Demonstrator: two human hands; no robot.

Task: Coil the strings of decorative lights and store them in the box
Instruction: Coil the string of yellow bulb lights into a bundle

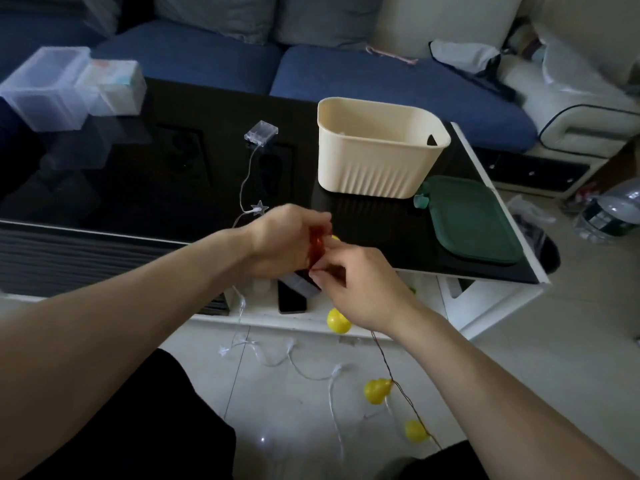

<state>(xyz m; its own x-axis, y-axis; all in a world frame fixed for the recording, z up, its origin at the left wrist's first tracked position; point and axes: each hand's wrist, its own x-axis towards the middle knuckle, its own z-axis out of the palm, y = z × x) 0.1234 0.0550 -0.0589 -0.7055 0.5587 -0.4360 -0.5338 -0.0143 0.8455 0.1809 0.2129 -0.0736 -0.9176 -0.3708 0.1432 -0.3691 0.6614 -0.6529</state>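
Left hand (287, 237) curled round red bundle (316, 247); right hand (349, 282) pinching its wire (398, 386). Rest trails to floor. Cream box (377, 150) on table. Likely light, limp, tangle-prone; grip wire, not bulbs.

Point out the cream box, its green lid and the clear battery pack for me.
cream box (377, 168), head view, ribbed front wall.
green lid (474, 220), head view, middle of its top.
clear battery pack (261, 133), head view, middle of its case.
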